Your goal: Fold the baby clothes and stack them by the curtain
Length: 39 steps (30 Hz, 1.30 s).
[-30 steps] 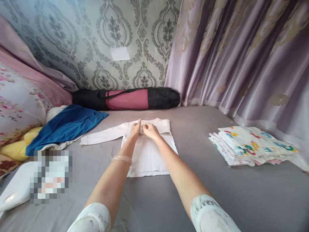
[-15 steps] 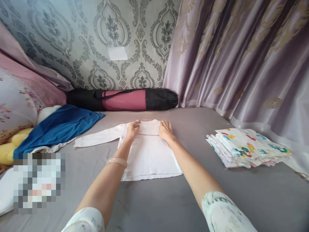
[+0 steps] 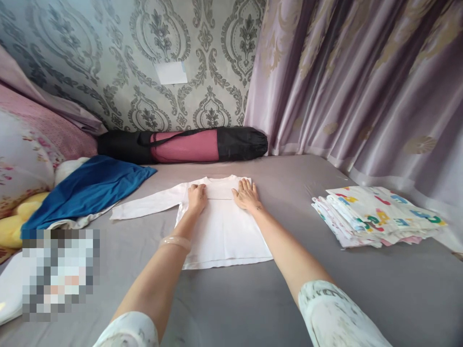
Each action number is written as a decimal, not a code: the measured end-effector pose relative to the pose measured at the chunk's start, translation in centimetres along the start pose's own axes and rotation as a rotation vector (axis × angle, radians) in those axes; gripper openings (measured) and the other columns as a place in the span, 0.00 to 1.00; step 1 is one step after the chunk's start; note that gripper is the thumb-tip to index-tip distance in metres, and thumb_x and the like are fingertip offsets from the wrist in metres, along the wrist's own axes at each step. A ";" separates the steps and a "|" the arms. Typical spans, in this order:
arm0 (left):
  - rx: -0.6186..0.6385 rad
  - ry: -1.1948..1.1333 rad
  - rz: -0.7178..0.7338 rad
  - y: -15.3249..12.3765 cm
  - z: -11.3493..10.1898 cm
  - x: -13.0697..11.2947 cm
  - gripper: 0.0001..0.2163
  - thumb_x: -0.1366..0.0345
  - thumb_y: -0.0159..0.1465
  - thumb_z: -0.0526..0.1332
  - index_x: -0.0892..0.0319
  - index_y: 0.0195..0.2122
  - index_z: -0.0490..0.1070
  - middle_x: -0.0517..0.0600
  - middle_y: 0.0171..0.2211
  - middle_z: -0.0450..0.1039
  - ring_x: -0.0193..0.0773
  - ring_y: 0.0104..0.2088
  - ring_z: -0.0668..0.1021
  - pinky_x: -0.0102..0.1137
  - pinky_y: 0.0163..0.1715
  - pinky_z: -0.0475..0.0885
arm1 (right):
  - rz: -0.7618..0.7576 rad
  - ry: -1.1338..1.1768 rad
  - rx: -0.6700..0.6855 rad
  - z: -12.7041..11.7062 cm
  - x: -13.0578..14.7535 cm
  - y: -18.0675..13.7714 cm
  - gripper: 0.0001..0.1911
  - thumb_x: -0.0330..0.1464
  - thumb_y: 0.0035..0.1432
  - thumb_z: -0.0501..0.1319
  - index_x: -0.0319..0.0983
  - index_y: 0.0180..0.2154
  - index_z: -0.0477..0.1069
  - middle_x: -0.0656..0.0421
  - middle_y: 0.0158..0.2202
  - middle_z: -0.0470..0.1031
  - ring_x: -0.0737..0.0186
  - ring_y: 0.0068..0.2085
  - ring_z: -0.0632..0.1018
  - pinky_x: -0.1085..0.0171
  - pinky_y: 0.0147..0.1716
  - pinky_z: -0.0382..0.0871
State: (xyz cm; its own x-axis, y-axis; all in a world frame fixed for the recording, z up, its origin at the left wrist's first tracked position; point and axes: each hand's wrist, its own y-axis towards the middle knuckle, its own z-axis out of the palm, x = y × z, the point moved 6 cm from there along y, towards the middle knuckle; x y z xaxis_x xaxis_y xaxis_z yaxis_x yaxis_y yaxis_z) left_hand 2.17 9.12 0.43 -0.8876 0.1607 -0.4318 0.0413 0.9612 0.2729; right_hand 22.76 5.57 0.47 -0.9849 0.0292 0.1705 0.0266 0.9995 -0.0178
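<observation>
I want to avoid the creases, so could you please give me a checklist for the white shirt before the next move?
1. White shirt spread on the grey sheet: ok.
2. Right-side sleeve folded across the chest: ok.
3. Left-side sleeve folded across: not ok, it stretches out to the left.
4. Left grip and right grip both on the shirt: ok.
5. Clothes stack apart from the shirt: ok.
6. Shirt's underside free of creases: cannot tell, hidden.

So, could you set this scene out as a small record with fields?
Garment: white shirt, spread flat
Sleeves: one stretched out, one folded across the chest
Left hand: curled, on the shirt
Right hand: palm down, near the shoulder
Surface: grey sheet
Right side: folded patterned cloths
Left side: blue cloth
</observation>
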 end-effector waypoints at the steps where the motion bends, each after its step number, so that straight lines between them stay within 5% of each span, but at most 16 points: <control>1: -0.015 0.019 -0.013 -0.2 -0.1 0.0 0.18 0.74 0.60 0.51 0.63 0.49 0.73 0.60 0.45 0.70 0.47 0.50 0.71 0.39 0.53 0.63 | 0.003 0.002 0.005 0.0 0.0 0.1 0.35 0.43 0.67 0.37 0.27 0.67 0.44 0.49 0.70 0.40 0.54 0.69 0.42 0.50 0.64 0.32; 4: -0.108 0.076 -0.044 -1.0 -0.9 -0.5 0.18 0.70 0.64 0.50 0.61 0.51 0.72 0.61 0.52 0.65 0.50 0.53 0.68 0.41 0.52 0.63 | 0.011 0.017 0.049 -0.2 -0.2 0.5 0.35 0.44 0.67 0.36 0.28 0.67 0.44 0.49 0.70 0.39 0.54 0.69 0.42 0.49 0.64 0.32; 7: -0.145 0.128 0.081 -1.9 -1.1 -2.2 0.18 0.61 0.68 0.47 0.57 0.54 0.70 0.59 0.58 0.63 0.52 0.56 0.65 0.45 0.54 0.61 | 0.017 0.006 0.032 -0.9 -0.5 1.0 0.35 0.44 0.67 0.34 0.28 0.67 0.44 0.49 0.70 0.39 0.54 0.69 0.42 0.49 0.64 0.30; 10: -0.034 0.182 0.238 -2.2 0.0 -3.6 0.21 0.56 0.69 0.46 0.57 0.57 0.66 0.57 0.61 0.62 0.51 0.61 0.61 0.48 0.60 0.52 | 0.034 -0.034 -0.004 -1.2 -0.9 1.0 0.34 0.41 0.67 0.35 0.25 0.67 0.43 0.47 0.69 0.40 0.54 0.69 0.42 0.52 0.64 0.30; 15: 0.159 0.216 0.179 -1.6 1.8 -2.9 0.24 0.55 0.69 0.44 0.61 0.62 0.59 0.59 0.63 0.58 0.51 0.64 0.58 0.49 0.62 0.47 | 0.042 -0.028 0.003 -0.3 -1.3 0.9 0.36 0.42 0.67 0.36 0.23 0.66 0.43 0.46 0.69 0.40 0.53 0.68 0.45 0.56 0.65 0.35; 21: 0.125 0.195 0.163 -1.6 1.4 -2.9 0.24 0.57 0.69 0.43 0.61 0.62 0.60 0.60 0.64 0.57 0.50 0.65 0.58 0.49 0.62 0.47 | 0.051 -0.035 0.044 -0.5 -1.5 1.1 0.36 0.42 0.67 0.37 0.23 0.66 0.43 0.45 0.69 0.39 0.52 0.68 0.45 0.53 0.64 0.35; 25: 0.007 0.152 0.256 -2.2 0.5 -3.9 0.23 0.59 0.69 0.42 0.59 0.61 0.62 0.57 0.64 0.57 0.45 0.66 0.55 0.46 0.64 0.42 | -0.058 -0.048 -0.022 -1.5 0.7 0.7 0.32 0.41 0.67 0.36 0.33 0.67 0.46 0.49 0.69 0.41 0.52 0.68 0.44 0.47 0.64 0.29; 28: 0.045 0.165 0.322 -2.4 0.7 -4.3 0.23 0.62 0.69 0.42 0.60 0.62 0.61 0.56 0.64 0.57 0.44 0.66 0.55 0.45 0.65 0.40 | -0.242 -0.010 -0.004 -1.2 4.0 0.2 0.29 0.39 0.67 0.36 0.41 0.67 0.47 0.56 0.70 0.42 0.54 0.68 0.44 0.48 0.64 0.31; 32: 0.084 0.223 0.305 -2.3 0.9 -4.0 0.25 0.65 0.67 0.44 0.66 0.64 0.57 0.59 0.65 0.55 0.44 0.66 0.55 0.44 0.65 0.41 | -0.322 0.013 0.047 -0.3 6.7 0.1 0.30 0.36 0.66 0.37 0.38 0.67 0.46 0.57 0.70 0.42 0.56 0.69 0.44 0.49 0.65 0.31; 39: 0.143 0.225 0.319 -2.1 1.5 -3.9 0.24 0.65 0.67 0.44 0.62 0.64 0.56 0.56 0.64 0.58 0.46 0.65 0.58 0.45 0.65 0.42 | -0.320 0.037 0.105 0.6 6.7 0.3 0.30 0.35 0.66 0.36 0.36 0.67 0.46 0.58 0.70 0.42 0.58 0.69 0.44 0.51 0.65 0.35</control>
State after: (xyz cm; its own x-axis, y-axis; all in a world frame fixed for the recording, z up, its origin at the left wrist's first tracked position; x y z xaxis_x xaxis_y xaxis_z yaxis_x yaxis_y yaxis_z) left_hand 6.19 6.78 0.22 -0.8974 0.4177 -0.1423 0.3796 0.8952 0.2336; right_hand 16.06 6.03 1.02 -0.9336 -0.2836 0.2190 -0.3028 0.9512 -0.0590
